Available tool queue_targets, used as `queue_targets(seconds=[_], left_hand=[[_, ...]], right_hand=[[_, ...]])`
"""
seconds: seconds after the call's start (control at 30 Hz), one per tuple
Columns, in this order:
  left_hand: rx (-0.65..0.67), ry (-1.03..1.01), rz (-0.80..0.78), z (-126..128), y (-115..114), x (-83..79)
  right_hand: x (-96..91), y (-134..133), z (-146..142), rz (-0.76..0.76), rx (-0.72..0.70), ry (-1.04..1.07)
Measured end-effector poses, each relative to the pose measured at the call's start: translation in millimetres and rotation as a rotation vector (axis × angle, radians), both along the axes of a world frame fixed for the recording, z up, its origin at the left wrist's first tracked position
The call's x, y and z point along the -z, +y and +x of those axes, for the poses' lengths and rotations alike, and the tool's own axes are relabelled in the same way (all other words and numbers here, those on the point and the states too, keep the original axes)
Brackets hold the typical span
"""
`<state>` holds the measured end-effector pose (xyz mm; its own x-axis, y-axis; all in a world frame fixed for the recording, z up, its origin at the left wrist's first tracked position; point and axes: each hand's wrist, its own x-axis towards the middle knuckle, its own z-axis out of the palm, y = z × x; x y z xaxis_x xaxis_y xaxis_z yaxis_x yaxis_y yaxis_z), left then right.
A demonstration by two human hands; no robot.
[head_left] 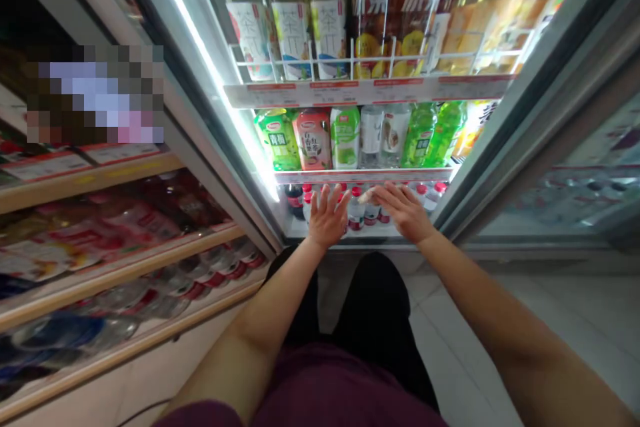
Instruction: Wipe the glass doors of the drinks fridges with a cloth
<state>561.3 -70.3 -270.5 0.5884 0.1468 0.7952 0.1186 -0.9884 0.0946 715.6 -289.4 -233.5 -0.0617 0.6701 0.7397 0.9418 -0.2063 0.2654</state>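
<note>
My left hand (329,219) is held out before the bottom shelf of a lit drinks cooler, fingers spread and nothing in it. To its right, my right hand (404,213) has its fingers close together, with a small pale crumpled thing (367,197) at the fingertips. What that pale thing is I cannot make out. Behind both hands stand red-capped clear bottles (356,211), partly hidden by the fingers. A dark bottle (295,200) stands at the left end of that row. Whether either hand touches a bottle cannot be told.
Above the hands, the middle shelf holds green bottles (277,140), a red tea bottle (313,139) and others. Taller tea bottles (327,20) line the upper shelf behind a wire rail. The cooler's frame (480,167) borders the right. Wooden-edged shelves (125,260) with bottles stand left.
</note>
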Motion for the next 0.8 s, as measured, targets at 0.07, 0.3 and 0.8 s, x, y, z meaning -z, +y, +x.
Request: queue_targets(seconds=[0.07, 0.3, 0.8], left_hand=[[0.046, -0.046, 0.108, 15, -1, -31.3], [0.032, -0.249, 0.290, 65, -6, -125.2], [0.032, -0.198, 0.229, 74, -10, -119.5]], right_hand=[[-2.2, -7, 6, 0.001, 0.022, -0.019], [-23.1, -10, 29, 0.444, 0.244, 0.027], [24.9, -26, 48, 0.523, 0.298, 0.085]])
